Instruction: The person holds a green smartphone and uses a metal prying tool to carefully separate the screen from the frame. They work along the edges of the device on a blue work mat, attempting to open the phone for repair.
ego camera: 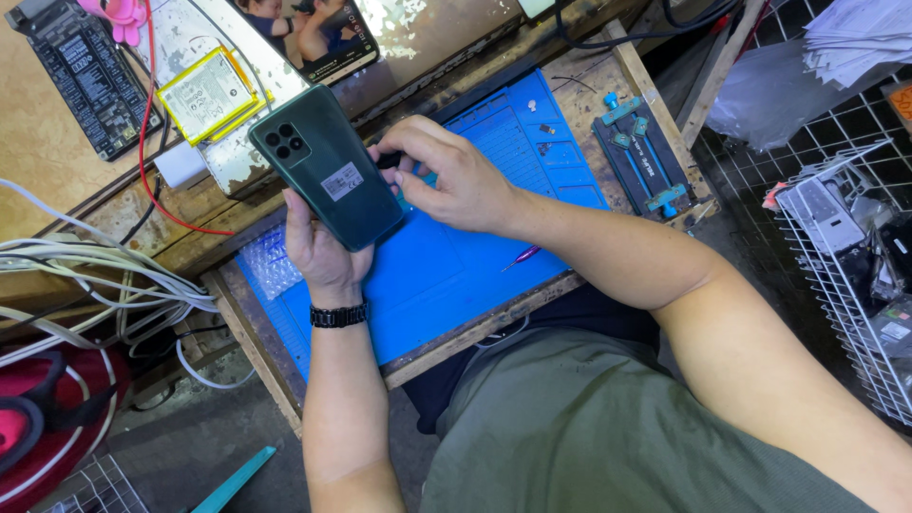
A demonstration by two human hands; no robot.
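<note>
The left hand (318,249) grips a dark green smartphone (326,165) from below, back cover up, raised above the blue repair mat (446,266) on the bench (285,204), so the right hand (446,179) can pinch at its side edge.

The phone (328,166) in my left hand (318,249) has a dark green back of smooth plastic or glass with a soft sheen; a small matt paper label sits on it. My right hand (446,180) pinches its edge. Below my grip lies a blue mat (446,271), matt and rubbery, with moulded ridges. Under the mat, the bench (494,318) is bare wood, rough and worn. On my left wrist the watch strap (339,315) is black and faintly glossy. Beyond the phone, the battery (206,93) shows a pale foil-like face with yellow edging. Right of my grip, the clamp jig (638,152) looks dark metal.
</note>
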